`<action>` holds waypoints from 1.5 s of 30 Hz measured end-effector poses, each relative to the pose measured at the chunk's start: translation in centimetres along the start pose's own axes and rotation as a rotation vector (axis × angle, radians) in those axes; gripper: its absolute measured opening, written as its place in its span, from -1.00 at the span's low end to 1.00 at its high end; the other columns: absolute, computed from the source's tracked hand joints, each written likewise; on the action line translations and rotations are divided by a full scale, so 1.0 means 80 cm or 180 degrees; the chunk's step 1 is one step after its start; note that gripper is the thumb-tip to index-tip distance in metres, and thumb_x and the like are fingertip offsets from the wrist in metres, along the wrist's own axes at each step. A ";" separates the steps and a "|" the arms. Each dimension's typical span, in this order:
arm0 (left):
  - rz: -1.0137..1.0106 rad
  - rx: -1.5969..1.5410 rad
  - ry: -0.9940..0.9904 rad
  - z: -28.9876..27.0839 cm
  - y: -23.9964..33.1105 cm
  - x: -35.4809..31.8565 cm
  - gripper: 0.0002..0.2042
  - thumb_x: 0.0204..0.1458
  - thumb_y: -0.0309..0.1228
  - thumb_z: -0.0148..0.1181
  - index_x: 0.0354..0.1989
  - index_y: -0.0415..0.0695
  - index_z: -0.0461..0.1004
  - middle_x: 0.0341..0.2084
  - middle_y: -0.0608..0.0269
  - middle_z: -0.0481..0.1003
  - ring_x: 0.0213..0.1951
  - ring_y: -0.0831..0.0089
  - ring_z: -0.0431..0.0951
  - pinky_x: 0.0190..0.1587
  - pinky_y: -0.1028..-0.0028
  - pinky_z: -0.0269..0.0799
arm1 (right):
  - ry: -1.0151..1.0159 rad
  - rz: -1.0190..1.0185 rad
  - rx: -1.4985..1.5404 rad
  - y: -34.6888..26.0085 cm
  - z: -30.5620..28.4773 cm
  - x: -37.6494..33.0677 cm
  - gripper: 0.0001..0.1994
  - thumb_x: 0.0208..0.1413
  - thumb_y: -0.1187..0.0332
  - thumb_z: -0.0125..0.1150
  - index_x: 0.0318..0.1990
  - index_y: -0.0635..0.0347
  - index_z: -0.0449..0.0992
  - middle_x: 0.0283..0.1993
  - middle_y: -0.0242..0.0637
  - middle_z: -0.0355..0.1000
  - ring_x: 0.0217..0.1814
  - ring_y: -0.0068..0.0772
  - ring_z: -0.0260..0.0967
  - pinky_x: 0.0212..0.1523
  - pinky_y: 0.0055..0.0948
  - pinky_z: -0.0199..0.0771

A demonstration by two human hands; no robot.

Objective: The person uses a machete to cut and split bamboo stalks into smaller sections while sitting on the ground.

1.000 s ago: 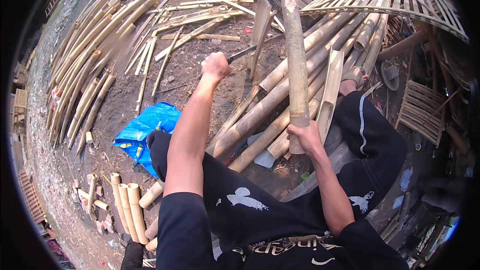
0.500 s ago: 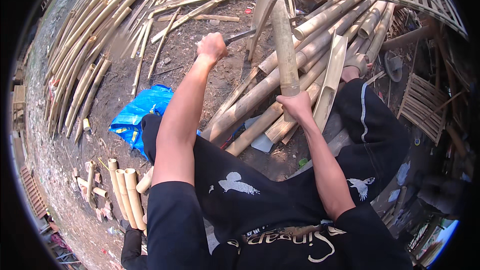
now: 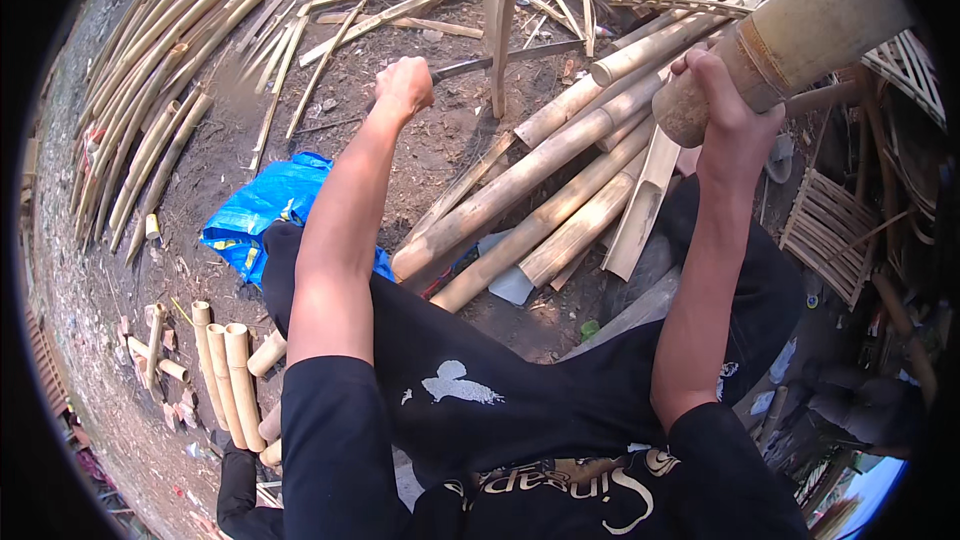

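My left hand (image 3: 404,85) is closed round the handle of a long knife, its arm stretched forward. The dark knife blade (image 3: 545,54) points right and lies across an upright bamboo piece (image 3: 497,35) that looks partly split, with the blade in or against it. Raised at the upper right, my right hand (image 3: 738,120) grips a thick bamboo length (image 3: 815,25) near its rounded lower end. A brownish node rings this bamboo above my fingers, and its far end slants up to the right, close to the camera.
Bamboo poles (image 3: 540,185) lie piled before my legs, with a split half-pole (image 3: 645,202) beside them. A blue plastic sack (image 3: 265,215) rests left of my knee. Split strips (image 3: 400,10) and more poles (image 3: 165,70) cover the far-left ground. Short bamboo pieces (image 3: 237,380) stand lower left.
My right hand has lifted the thick bamboo length up and to the right, away from the upright piece. My left hand still holds the knife and has shifted slightly left.
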State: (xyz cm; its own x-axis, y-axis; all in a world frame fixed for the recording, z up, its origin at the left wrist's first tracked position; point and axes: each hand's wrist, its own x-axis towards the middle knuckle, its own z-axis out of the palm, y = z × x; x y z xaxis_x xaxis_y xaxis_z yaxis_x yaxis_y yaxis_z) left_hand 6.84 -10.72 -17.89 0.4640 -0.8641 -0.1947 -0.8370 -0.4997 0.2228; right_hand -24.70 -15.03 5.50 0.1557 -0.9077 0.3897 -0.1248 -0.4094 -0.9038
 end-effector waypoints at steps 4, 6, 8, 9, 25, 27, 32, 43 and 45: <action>0.0197 -0.0037 0.0332 0.009 0.012 0.008 -0.81 -0.09 -0.52 0.12 -0.39 -0.34 0.63 -0.31 -0.19 0.63 -0.23 -0.10 0.68 -0.16 0.10 0.62 | 0.0592 -0.0113 -0.0532 0.159 0.048 -0.083 -0.76 -0.18 0.40 0.48 -0.43 0.37 0.56 -0.47 -0.31 0.55 -0.43 -0.52 0.52 -0.33 -0.43 0.52; 0.0267 0.0163 0.0263 0.017 0.023 0.013 -0.82 -0.08 -0.52 0.13 -0.38 -0.31 0.64 -0.31 -0.17 0.63 -0.24 -0.07 0.69 -0.16 0.10 0.62 | -0.0902 0.2047 -0.1728 0.250 0.018 -0.174 -0.67 -0.20 0.25 0.47 -0.39 0.38 0.60 -0.46 -0.30 0.56 -0.41 -0.44 0.55 -0.29 -0.36 0.55; 0.0377 0.0340 0.0164 0.022 0.012 0.013 -0.82 -0.08 -0.53 0.13 -0.36 -0.29 0.65 -0.31 -0.16 0.64 -0.23 -0.05 0.69 -0.16 0.10 0.62 | -0.1383 0.3396 -0.0985 0.256 0.010 -0.221 -0.74 -0.17 0.33 0.41 -0.38 0.36 0.59 -0.46 -0.24 0.54 -0.48 -0.41 0.51 -0.41 -0.37 0.53; 0.0468 0.0383 0.0085 0.028 0.005 0.009 -0.82 -0.07 -0.54 0.13 -0.36 -0.27 0.65 -0.30 -0.16 0.64 -0.21 -0.04 0.69 -0.16 0.10 0.62 | -0.1330 0.3316 -0.0826 0.252 0.003 -0.240 -0.78 -0.14 0.37 0.38 -0.37 0.34 0.58 -0.47 -0.24 0.52 -0.50 -0.40 0.50 -0.45 -0.38 0.53; -0.0082 -0.0227 -0.0184 0.064 0.044 0.011 -0.81 -0.09 -0.55 0.18 -0.30 -0.29 0.66 -0.25 -0.14 0.64 -0.17 -0.03 0.69 -0.12 0.15 0.62 | 0.0378 0.0079 -0.0747 0.138 -0.037 -0.107 -0.86 -0.01 0.53 0.35 -0.28 0.33 0.54 -0.34 -0.29 0.55 -0.30 -0.46 0.54 -0.20 -0.41 0.51; -0.0118 -0.0204 -0.0169 0.071 0.041 0.012 -0.81 -0.06 -0.54 0.17 -0.29 -0.27 0.67 -0.25 -0.12 0.65 -0.17 -0.01 0.69 -0.13 0.16 0.63 | 0.0086 0.1053 -0.0911 0.209 -0.031 -0.197 -0.80 -0.14 0.40 0.42 -0.44 0.35 0.54 -0.44 -0.32 0.55 -0.41 -0.49 0.50 -0.29 -0.42 0.48; 0.0345 0.0153 -0.0274 0.093 0.046 0.016 -0.83 0.00 -0.53 0.15 -0.30 -0.22 0.67 -0.25 -0.05 0.65 -0.15 0.04 0.69 -0.13 0.17 0.63 | -0.1308 0.3389 -0.1294 0.250 -0.058 -0.269 -0.74 -0.16 0.37 0.39 -0.33 0.39 0.58 -0.42 -0.22 0.55 -0.47 -0.42 0.50 -0.40 -0.40 0.53; -0.0322 -0.0410 -0.0086 0.141 0.046 0.016 -0.79 0.05 -0.51 0.08 -0.26 -0.18 0.67 -0.19 -0.08 0.64 -0.10 0.01 0.67 -0.09 0.15 0.60 | -0.0007 0.0738 -0.0529 0.107 -0.059 -0.140 -0.88 0.06 0.54 0.31 -0.29 0.42 0.53 -0.39 -0.25 0.55 -0.41 -0.46 0.52 -0.28 -0.45 0.54; -0.0333 -0.0408 -0.0222 0.133 0.065 0.011 -0.76 0.11 -0.51 0.04 -0.22 -0.16 0.68 -0.14 -0.05 0.64 -0.06 0.03 0.66 -0.04 0.16 0.59 | 0.0247 0.0572 -0.0450 0.151 -0.042 -0.155 -0.90 0.01 0.53 0.35 -0.35 0.36 0.54 -0.40 -0.28 0.55 -0.41 -0.47 0.51 -0.28 -0.43 0.52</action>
State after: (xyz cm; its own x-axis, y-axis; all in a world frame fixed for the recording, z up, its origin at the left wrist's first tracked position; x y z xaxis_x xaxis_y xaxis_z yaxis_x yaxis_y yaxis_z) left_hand -0.17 -13.43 -27.06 0.5216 -0.8031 -0.2881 -0.7393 -0.5940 0.3171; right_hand -31.46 -9.01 -9.67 0.0434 -0.9693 0.2422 -0.2804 -0.2445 -0.9282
